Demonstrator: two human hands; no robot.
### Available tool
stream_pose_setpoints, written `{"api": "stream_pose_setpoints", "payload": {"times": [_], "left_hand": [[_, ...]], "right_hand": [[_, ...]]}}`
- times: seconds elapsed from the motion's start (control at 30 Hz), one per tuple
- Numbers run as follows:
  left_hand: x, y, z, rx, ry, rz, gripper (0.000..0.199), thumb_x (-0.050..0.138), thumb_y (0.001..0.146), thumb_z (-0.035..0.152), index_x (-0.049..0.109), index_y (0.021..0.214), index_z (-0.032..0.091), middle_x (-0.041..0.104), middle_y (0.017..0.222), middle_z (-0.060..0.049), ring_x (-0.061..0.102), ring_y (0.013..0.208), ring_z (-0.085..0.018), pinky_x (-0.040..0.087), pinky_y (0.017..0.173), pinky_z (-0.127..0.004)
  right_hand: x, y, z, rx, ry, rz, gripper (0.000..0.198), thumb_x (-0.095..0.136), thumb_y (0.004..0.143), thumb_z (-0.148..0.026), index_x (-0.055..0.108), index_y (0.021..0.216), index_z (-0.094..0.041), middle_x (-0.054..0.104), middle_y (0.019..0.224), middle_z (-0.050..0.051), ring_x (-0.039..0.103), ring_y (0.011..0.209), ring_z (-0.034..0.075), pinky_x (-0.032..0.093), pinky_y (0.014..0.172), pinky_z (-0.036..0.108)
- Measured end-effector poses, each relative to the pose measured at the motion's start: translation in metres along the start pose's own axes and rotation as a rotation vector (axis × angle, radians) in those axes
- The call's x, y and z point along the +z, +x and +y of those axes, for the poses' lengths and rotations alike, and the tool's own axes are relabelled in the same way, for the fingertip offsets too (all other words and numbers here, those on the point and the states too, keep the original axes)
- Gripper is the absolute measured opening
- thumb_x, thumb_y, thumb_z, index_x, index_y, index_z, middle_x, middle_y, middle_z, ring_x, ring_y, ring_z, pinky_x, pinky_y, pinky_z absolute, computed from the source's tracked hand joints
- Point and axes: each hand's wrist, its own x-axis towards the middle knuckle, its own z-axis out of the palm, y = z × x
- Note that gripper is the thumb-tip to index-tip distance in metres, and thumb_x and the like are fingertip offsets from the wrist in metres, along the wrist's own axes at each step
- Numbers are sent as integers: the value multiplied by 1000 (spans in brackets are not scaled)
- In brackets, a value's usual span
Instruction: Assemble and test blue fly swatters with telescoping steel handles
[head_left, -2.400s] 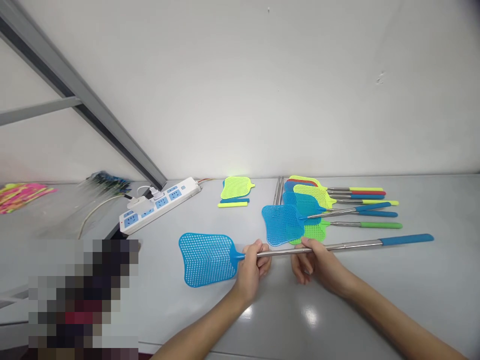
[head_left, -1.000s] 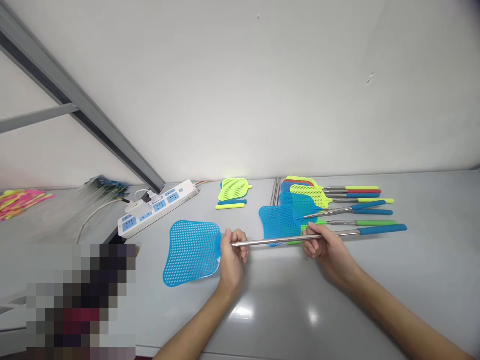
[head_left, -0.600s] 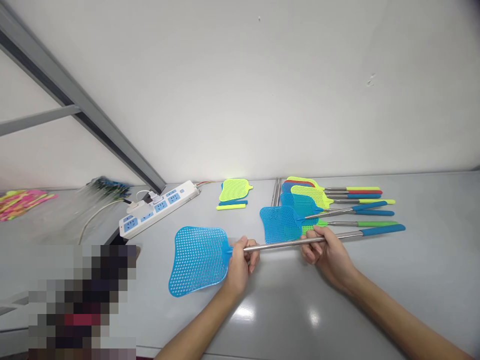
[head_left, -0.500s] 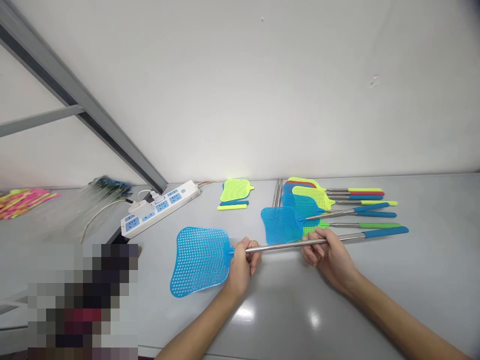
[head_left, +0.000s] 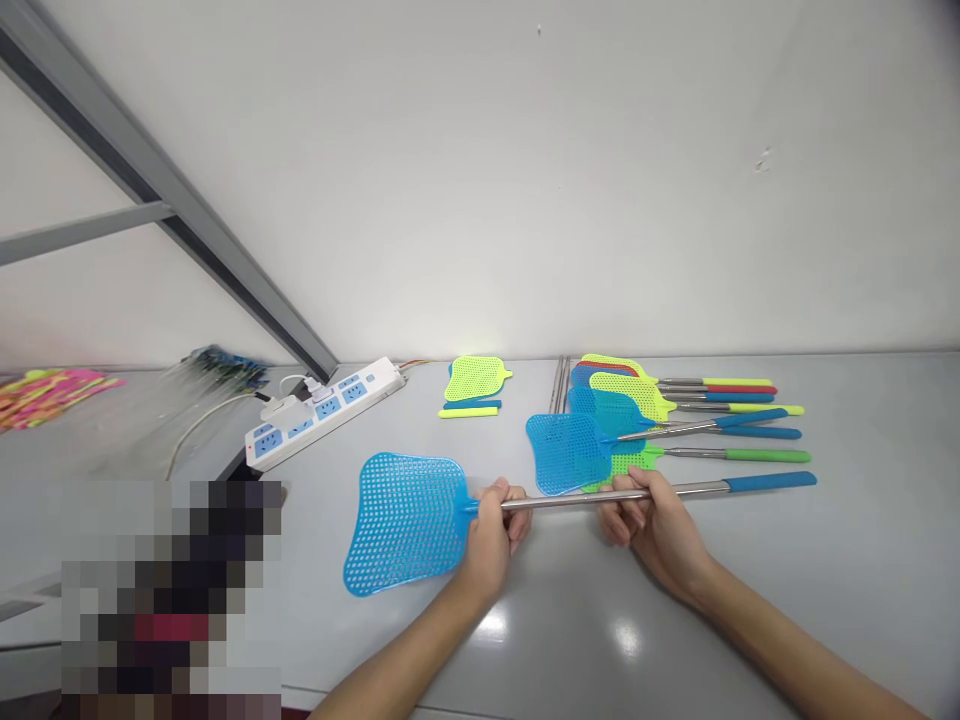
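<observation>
A blue fly swatter [head_left: 409, 525] with a metal telescopic rod and a blue grip lies across both my hands. My left hand [head_left: 495, 535] is closed round the rod just beside the perforated head. Farther along the rod, short of the blue grip, my right hand [head_left: 652, 520] pinches it between thumb and fingers. Behind my right hand lies a pile of fly swatters in blue, yellow, green and red, with a blue swatter head [head_left: 568, 455] on top. A green grip [head_left: 769, 456] sticks out to the right just behind the held rod.
Loose yellow swatter head [head_left: 476, 377] and yellow grip tube [head_left: 469, 412] lie near the wall, with bare metal rods [head_left: 559, 385] to their right. A power strip [head_left: 322, 415] with plugs stands at left. Colourful pieces [head_left: 56, 395] in clear plastic lie far left.
My right hand has slid slightly left along the rod, away from its grip, and the rod looks a little more level. My left hand keeps its hold by the head.
</observation>
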Motion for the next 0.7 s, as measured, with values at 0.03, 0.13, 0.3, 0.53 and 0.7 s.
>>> {"api": "stream_pose_setpoints", "payload": {"times": [0.03,0.13,0.3,0.53,0.7], "left_hand": [[0,-1,-1,-1,13,0,47,28,79,39,27,36,20,20,31,4,20,35,-9,14,41,-26],[1,-2,-3,-8,37,2,48,27,80,39,26,36,20,21,32,3,21,35,-9,16,42,-26],[1,-1,-4,-11,49,-30,47,26,80,39,28,37,20,23,31,3,24,36,-9,17,43,-27],[1,-2,1,4,130,15,49,27,81,42,27,37,19,21,33,3,23,38,-10,16,44,-27],[0,-4,6,47,105,61,51,26,81,45,28,37,19,21,38,2,24,42,-10,19,47,-26]], "right_hand": [[0,0,1,0,-7,-6,46,32,80,-38,29,38,-21,37,35,1,34,42,14,27,48,28],[2,-1,4,1,-25,-28,45,32,80,-39,29,39,-21,38,35,1,35,41,13,28,49,28],[4,-2,3,2,-42,-30,46,33,80,-40,31,39,-21,40,36,1,35,41,13,28,50,28],[3,-1,-4,66,-52,-38,47,31,81,-39,34,39,-19,38,39,0,33,42,12,25,47,26],[2,0,-8,36,-77,-22,44,37,81,-37,36,41,-19,34,40,-2,30,42,11,25,48,26]]}}
